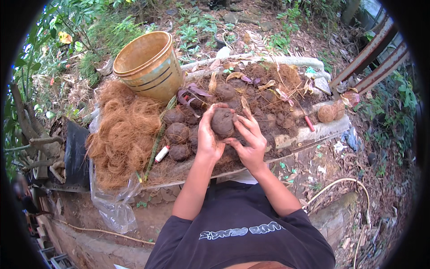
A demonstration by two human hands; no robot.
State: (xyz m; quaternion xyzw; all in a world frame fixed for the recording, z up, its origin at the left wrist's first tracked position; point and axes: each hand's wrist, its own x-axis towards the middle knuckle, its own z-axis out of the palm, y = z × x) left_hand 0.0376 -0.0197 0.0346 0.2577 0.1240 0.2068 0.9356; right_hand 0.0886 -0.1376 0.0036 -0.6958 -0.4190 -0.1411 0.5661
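Between my palms is a dark brown ball of soil [222,122], held up over the slab. My left hand [208,138] cups its left side, fingers curled round the top. From the right, my right hand [249,142] presses its fingertips and thumb against it. Just left of my left hand, several similar soil balls [178,133] lie close together, with thin fibres on them. Another soil ball [225,92] sits beyond my hands. A small white cylinder with a red end [162,154] lies beside the nearer balls.
A heap of brown coconut fibre [123,139] covers the slab's left end, with a yellowish bucket [148,74] behind it. Loose soil and dry leaves spread to the right, near a red-handled tool [309,123] and two fibre-covered balls [327,114]. Clear plastic [112,208] hangs off the front edge.
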